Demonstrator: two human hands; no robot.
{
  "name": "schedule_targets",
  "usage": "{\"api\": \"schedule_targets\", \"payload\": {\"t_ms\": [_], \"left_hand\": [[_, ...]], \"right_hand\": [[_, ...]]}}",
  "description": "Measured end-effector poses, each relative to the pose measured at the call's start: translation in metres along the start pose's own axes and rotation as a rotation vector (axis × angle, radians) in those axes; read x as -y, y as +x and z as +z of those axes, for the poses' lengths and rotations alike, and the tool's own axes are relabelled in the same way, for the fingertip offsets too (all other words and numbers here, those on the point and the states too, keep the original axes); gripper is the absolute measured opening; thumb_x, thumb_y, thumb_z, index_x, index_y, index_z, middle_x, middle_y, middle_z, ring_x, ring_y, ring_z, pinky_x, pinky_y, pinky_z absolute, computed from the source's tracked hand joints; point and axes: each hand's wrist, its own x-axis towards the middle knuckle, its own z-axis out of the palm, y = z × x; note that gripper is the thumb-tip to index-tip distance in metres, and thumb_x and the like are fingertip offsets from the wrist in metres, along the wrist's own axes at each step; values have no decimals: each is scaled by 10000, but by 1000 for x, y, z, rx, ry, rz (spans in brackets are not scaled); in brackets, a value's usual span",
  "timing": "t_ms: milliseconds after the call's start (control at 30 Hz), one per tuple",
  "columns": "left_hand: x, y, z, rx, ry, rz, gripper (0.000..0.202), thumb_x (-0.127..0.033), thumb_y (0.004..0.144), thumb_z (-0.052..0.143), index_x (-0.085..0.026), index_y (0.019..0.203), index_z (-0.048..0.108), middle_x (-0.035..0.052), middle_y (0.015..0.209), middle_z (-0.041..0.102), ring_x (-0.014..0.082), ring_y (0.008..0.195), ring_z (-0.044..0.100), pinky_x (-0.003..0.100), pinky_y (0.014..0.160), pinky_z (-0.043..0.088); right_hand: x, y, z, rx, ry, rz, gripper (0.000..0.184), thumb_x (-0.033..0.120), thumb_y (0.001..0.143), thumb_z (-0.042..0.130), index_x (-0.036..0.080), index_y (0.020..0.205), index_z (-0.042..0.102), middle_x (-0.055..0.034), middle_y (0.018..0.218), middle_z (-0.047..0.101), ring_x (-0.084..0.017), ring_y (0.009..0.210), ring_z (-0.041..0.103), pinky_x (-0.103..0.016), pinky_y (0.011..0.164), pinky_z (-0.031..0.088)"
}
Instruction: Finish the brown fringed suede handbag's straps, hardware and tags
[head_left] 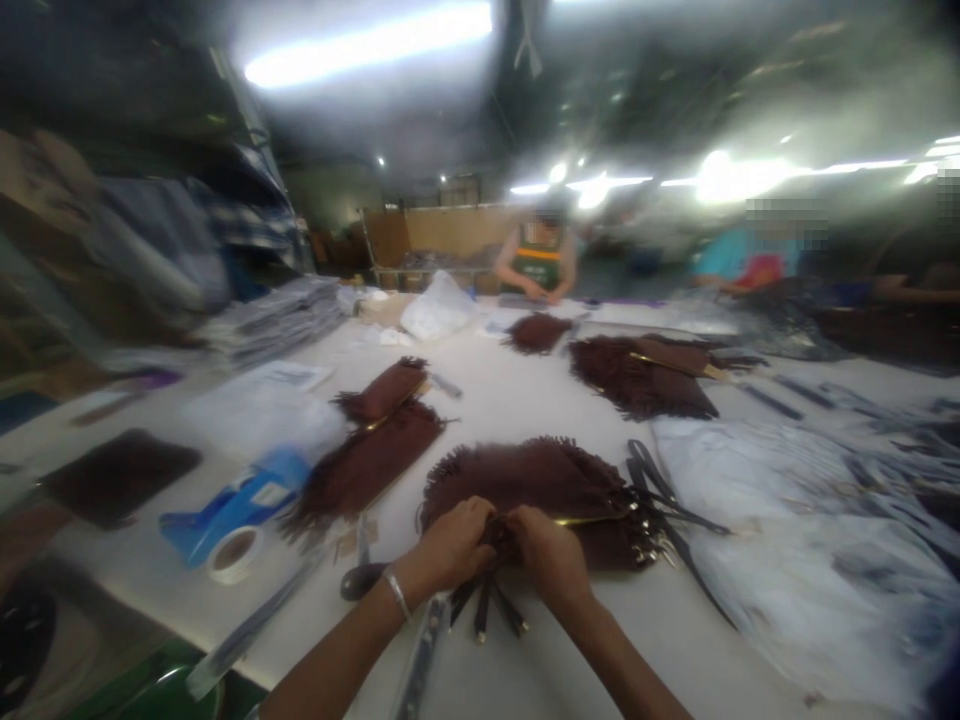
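Note:
A brown fringed leather pouch (517, 480) with a gold zipper lies in front of me on the white table, with another brown pouch beneath its near side. My left hand (461, 540) and my right hand (544, 545) meet at the pouch's near-left edge, fingers bent and pinched on its brown material. What exactly sits between the fingertips is partly hidden. Several dark straps with metal ends (484, 610) stick out toward me below the hands. Black straps with metal clasps (656, 520) lie at the pouch's right end.
A blue tape dispenser (240, 505), a white tape roll (236, 555) and more fringed pouches (375, 450) lie left. Another pile of pouches (645, 375) is at the back right. Clear plastic bags (810, 590) cover the right side. A person (536, 265) works across the table (495, 400).

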Motion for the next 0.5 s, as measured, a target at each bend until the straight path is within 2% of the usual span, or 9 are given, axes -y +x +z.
{"api": "schedule_targets", "payload": {"t_ms": [100, 233, 400, 500], "left_hand": [[-1, 5, 0, 59, 75, -20, 241, -140, 769, 589, -197, 1000, 559, 75, 1032, 612, 244, 992, 568, 316, 856, 428], [3, 14, 2, 43, 93, -37, 173, -108, 821, 502, -190, 962, 560, 78, 951, 645, 245, 937, 600, 332, 836, 426], [16, 27, 4, 16, 43, -58, 212, -64, 800, 459, -184, 948, 552, 84, 885, 656, 253, 878, 611, 347, 795, 423], [27, 36, 6, 6, -35, -66, 249, -34, 754, 466, -191, 925, 558, 55, 868, 655, 226, 874, 603, 322, 788, 416]], "right_hand": [[3, -6, -3, -16, 26, -8, 244, 211, 973, 392, 241, 939, 632, -5, 892, 678, -137, 806, 645, -219, 666, 377], [6, -12, -5, -15, 6, -17, 234, 214, 969, 398, 234, 926, 627, -12, 894, 653, -127, 773, 638, -207, 648, 368], [11, -12, -6, 33, -58, -10, 188, 223, 943, 453, 271, 938, 635, 8, 904, 620, -112, 719, 629, -211, 592, 337], [13, -5, -5, 67, -114, 18, 184, 201, 912, 488, 283, 935, 650, 8, 878, 620, -119, 700, 630, -222, 559, 314]]}}
